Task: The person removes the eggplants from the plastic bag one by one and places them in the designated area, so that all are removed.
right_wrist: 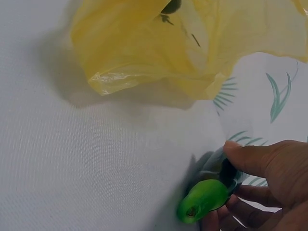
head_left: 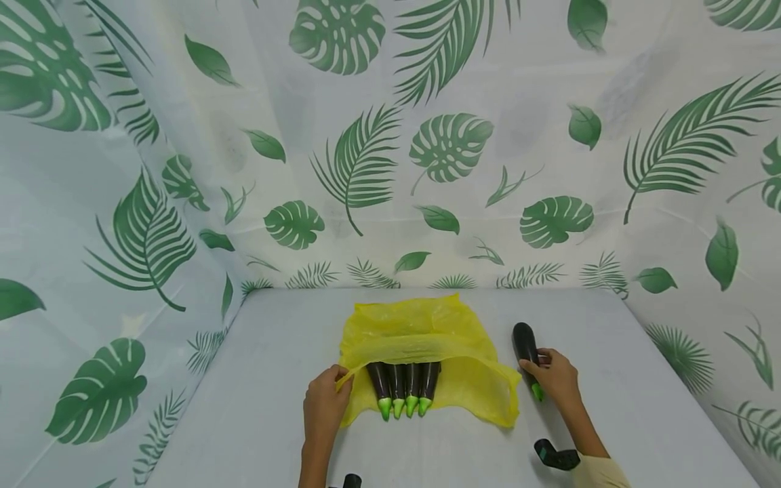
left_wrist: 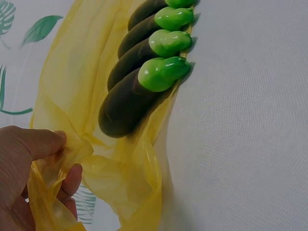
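Observation:
A yellow plastic bag (head_left: 427, 329) lies on the white table with its mouth toward me. Several dark eggplants (head_left: 396, 381) with green stems lie side by side in its mouth, their upper ends hidden under the film. My left hand (head_left: 326, 400) pinches the left edge of the bag's mouth between thumb and fingers and lifts it; the left wrist view shows the film (left_wrist: 72, 144) bunched there. To the right of the bag, my right hand (head_left: 554, 376) grips another eggplant (head_left: 525, 342) around its side, with its green stem end (right_wrist: 204, 197) pointing toward me.
The white table (head_left: 256, 407) is bounded at the back and sides by hanging sheets (head_left: 378, 264) printed with green leaves. A black device (head_left: 556, 455) sits at my right wrist, and part of another (head_left: 352, 481) shows by the left.

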Demonstrator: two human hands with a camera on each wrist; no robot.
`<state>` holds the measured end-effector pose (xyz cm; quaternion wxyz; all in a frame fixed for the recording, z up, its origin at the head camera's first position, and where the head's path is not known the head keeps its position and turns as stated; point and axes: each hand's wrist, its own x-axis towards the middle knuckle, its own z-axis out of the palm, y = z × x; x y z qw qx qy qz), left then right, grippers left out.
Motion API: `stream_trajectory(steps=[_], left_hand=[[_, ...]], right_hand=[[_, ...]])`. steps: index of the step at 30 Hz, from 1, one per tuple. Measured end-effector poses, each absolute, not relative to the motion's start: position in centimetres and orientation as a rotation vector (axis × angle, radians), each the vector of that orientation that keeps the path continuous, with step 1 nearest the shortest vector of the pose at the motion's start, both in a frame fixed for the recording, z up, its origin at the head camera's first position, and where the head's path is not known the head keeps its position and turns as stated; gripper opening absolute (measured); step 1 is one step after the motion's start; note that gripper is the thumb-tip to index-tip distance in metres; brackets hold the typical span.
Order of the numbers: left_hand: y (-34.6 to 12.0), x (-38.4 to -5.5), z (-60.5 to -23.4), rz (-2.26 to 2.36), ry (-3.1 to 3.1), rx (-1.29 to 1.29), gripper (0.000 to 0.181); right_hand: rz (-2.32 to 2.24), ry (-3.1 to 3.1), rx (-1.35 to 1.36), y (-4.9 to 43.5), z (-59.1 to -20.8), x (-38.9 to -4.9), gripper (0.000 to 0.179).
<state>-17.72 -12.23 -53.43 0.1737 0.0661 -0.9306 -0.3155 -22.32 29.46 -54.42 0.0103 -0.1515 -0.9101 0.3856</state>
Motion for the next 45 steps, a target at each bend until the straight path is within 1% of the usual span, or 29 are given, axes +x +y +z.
stream_trajectory(steps=[13, 25, 29, 32, 36, 38, 40, 42, 45], left_hand=[[-12.2, -17.7, -53.5, -0.897, -2.637, 0.193, 0.009], [-12.1, -17.6, -53.5, -0.907, -2.65, 0.21, 0.01], [-12.2, -17.6, -53.6, -0.909, -2.651, 0.205, 0.01], [-12.2, -17.6, -53.6, -0.915, -2.656, 0.21, 0.01], [-12.1, -17.6, -53.4, -0.921, -2.665, 0.224, 0.011], [-12.0, -17.6, -53.3, -0.921, -2.666, 0.226, 0.011], [-12.0, -17.6, -53.3, -0.917, -2.665, 0.224, 0.011], [-12.0, -17.6, -53.2, -0.914, -2.662, 0.221, 0.011], [-12.0, -17.6, -53.2, -0.917, -2.657, 0.219, 0.01]], right_hand=[[1.228, -2.878, -0.492, 29.8, -54.1, -22.2, 0.073], [1.271, -2.849, -0.561, 30.2, -53.5, -21.5, 0.076], [1.212, -2.81, -0.579, 32.3, -57.7, -23.3, 0.089], [1.136, -2.772, -0.574, 34.0, -61.1, -24.8, 0.095], [1.147, -2.738, -0.551, 34.7, -61.3, -25.5, 0.09], [1.143, -2.706, -0.517, 34.8, -61.0, -25.7, 0.088], [1.132, -2.676, -0.486, 34.4, -59.7, -25.4, 0.084], [1.15, -2.654, -0.46, 33.2, -57.0, -24.3, 0.078], [1.203, -2.628, -0.402, 30.6, -51.5, -21.8, 0.067]])
